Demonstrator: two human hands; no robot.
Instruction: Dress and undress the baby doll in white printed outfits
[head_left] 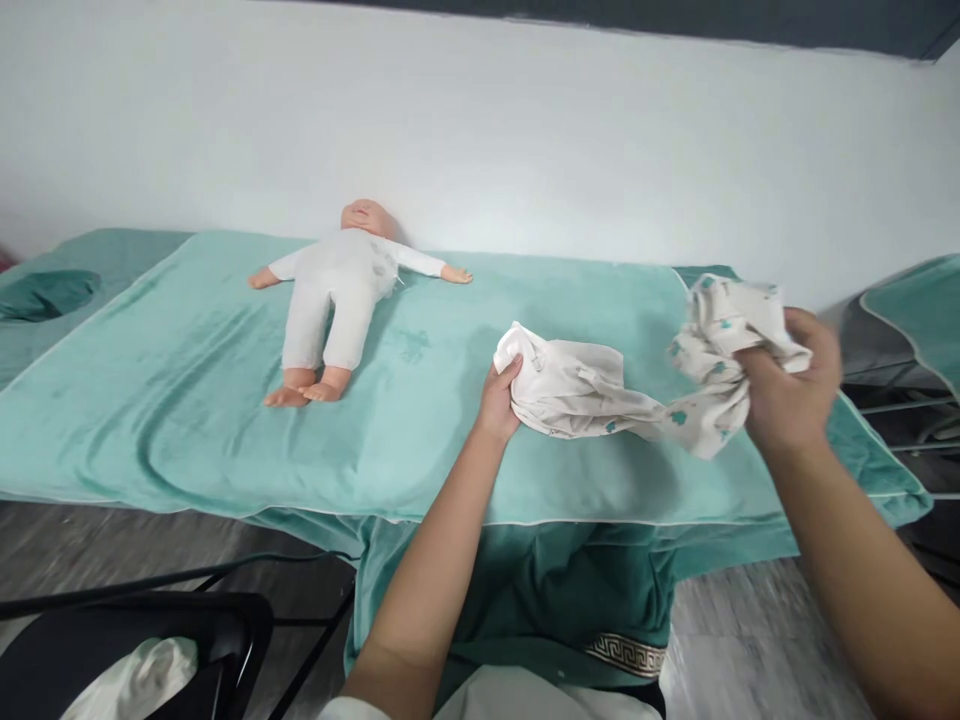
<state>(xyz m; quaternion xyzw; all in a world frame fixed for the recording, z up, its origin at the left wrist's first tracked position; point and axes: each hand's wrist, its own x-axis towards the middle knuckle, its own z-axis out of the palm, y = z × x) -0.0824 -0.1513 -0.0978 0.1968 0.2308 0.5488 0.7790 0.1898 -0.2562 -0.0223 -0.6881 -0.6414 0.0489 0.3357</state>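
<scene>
Head view, only one we have. We've got both hands on one printed cloth (pixel 574 395), off-white with small green motifs, right of centre over the near half of the green cover (pixel 210 350).

Left hand (pixel 502 400): pinching the cloth's left end, thumb on top; remaining fingers are mostly hidden underneath, so we can't tell how they sit. Right hand (pixel 796 390): thumb and fingers closed round a bunched wad at the right end, held up, slightly blurred. Between our hands the cloth narrows into a loose twist, then widens again. We can't tell whether its middle touches the cover; a shadow shows below it.

Doll (pixel 341 270) lies on its back left of the cloth, well apart from our hands. Head at the far side by the white wall (pixel 562 130), arms spread left and right, feet close together toward the near edge. White body, bare hands and feet.

Near left, below the cover: black chair (pixel 45 655) with a pale cloth piece (pixel 146 680) on it. Near centre: darker green drape with a patterned band (pixel 626 653). Grey floor (pixel 739 620) shows beside it.
</scene>
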